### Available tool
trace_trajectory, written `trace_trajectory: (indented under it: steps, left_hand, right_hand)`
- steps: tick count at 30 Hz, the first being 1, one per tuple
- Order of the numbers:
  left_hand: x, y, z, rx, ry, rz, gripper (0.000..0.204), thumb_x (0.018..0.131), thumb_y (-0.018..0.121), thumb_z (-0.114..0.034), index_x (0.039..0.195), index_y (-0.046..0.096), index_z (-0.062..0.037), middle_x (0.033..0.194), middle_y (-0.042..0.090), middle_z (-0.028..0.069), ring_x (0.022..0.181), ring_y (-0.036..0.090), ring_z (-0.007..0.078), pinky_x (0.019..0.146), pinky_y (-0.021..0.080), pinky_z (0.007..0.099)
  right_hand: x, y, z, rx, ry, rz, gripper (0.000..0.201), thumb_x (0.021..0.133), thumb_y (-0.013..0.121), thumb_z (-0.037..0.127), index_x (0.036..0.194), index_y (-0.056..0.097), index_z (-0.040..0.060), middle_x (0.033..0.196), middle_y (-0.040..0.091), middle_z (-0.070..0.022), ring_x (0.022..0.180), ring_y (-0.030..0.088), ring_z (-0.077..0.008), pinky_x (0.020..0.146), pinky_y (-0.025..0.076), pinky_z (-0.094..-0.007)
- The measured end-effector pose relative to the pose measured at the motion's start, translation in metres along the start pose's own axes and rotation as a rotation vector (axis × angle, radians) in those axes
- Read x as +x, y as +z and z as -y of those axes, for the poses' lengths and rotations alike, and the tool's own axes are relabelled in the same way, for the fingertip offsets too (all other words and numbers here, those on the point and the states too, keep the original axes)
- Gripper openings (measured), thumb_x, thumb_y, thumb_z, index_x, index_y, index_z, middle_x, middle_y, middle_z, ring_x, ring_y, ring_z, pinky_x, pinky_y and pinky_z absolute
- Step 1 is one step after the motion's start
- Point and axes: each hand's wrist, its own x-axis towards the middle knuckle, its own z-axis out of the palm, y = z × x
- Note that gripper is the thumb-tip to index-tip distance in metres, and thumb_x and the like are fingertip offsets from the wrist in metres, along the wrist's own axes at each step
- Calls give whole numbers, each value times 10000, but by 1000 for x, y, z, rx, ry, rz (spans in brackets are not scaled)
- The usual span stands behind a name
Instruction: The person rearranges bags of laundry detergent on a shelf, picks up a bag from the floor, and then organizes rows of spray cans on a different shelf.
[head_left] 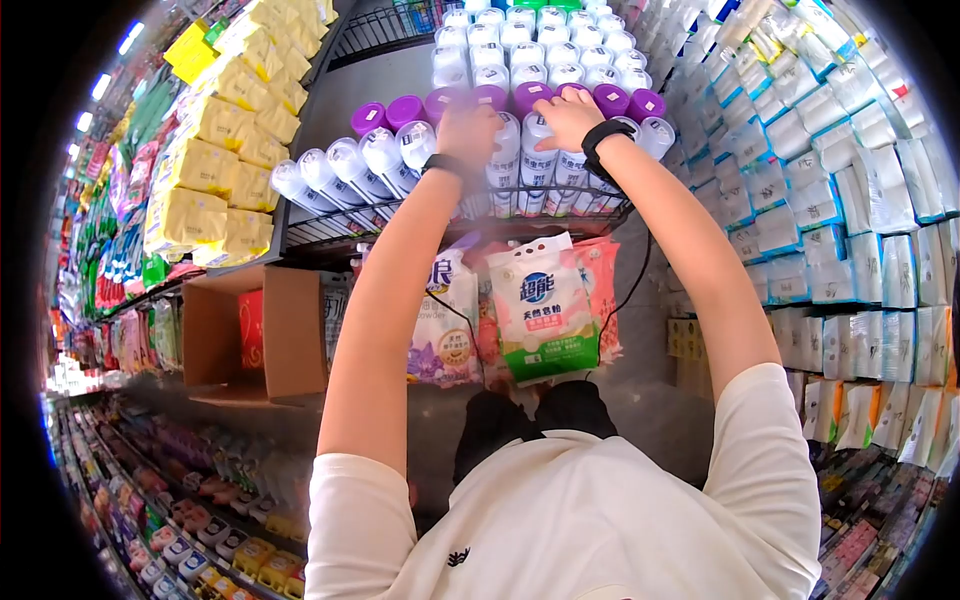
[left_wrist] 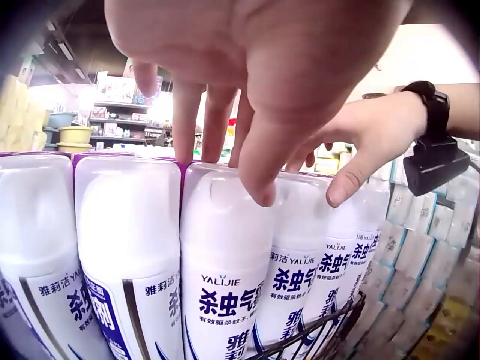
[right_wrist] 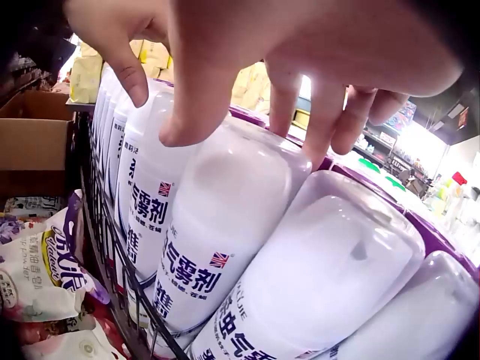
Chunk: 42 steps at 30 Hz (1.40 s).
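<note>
on the white spray cans (left_wrist: pixel 225 262) beneath the left hand (left_wrist: pixel 300 60), the brand reads "雅莉洁 yalijie", above larger "杀虫气雾剂" and a small line starting "有效驱杀蚊子". below the right hand (right_wrist: pixel 262 45), "气雾剂" repeats beside a little union jack. lower down, between the forearms, the white-and-green soap powder bag (head_left: pixel 545 315) reads "超能", then "天然皂粉". nearer the left forearm, a purple-and-white bag (head_left: pixel 447 320) shows "浪" and "天然"; its other print is too small to tell.
</note>
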Motion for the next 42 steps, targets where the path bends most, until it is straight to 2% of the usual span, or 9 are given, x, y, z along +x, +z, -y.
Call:
trace_trajectory:
  steps: [14,16,19,26,29,31,34,37,42]
  left_hand:
    - [10,6,2,-43,-13,-46,326,747,737,-206,1063,661,-174,1137,589,1,1122,558,205,1029,330,473]
    - [6,9,5,-59,50,-143,302,718,750,-236,1006,697,-164,1071,617,30,1110,538,235,974,362,425]
    - [9,8,5,-103,-13,-24,349,748,746,-199,1080,644,-159,1191,565,-7,1139,561,210,1044,342,486]
    - [8,11,4,-186,-73,-19,349,752,741,-210,1081,645,-143,1210,569,-1,1143,559,217,1041,348,490]
    - [10,16,2,-174,-80,-57,349,750,743,-214,1078,648,-142,1196,580,2,1133,566,221,1036,356,481]
    - [11,17,2,-178,-88,-55,348,749,743,-214,1076,649,-142,1179,589,4,1124,572,222,1033,361,474]
    - [11,22,4,-143,-20,-205,271,721,757,-232,959,688,-123,996,631,37,995,595,259,841,464,421]
    - [13,13,-1,-130,-103,-27,342,747,746,-217,1066,651,-139,1132,601,8,1106,581,226,1023,372,470]
    - [10,8,-4,-146,-107,-3,333,751,743,-218,1060,649,-135,1145,596,10,1106,581,228,1022,371,478]
  right_hand:
    - [4,12,14,69,87,-37,719,690,792,393,1234,449,72,1043,633,-211,1134,497,-401,1009,331,-504]
    - [4,19,11,75,95,-74,705,665,796,401,1214,465,107,1031,644,-194,1112,511,-381,983,332,-505]
    - [6,20,11,72,102,-96,703,647,800,400,1204,469,127,1023,648,-183,1096,516,-370,950,342,-493]
    - [6,25,10,66,97,-120,725,637,803,391,1218,456,132,1032,642,-185,1093,513,-371,935,349,-480]
    - [3,16,13,97,97,-75,731,689,797,376,1248,429,81,1038,626,-208,1117,502,-405,1001,327,-523]
    - [5,24,9,45,80,-104,714,671,796,425,1229,462,130,1046,637,-176,1119,510,-366,952,350,-482]
    - [3,18,0,53,45,-79,690,671,790,462,1217,496,160,1072,642,-133,1129,517,-331,940,364,-447]
    - [-10,-5,-12,58,41,-29,676,676,792,441,1224,515,161,1168,607,-98,1139,522,-317,965,387,-441]
    - [-24,-3,-20,-40,14,23,695,667,817,244,1270,484,149,1295,517,-142,1148,521,-353,947,438,-459]
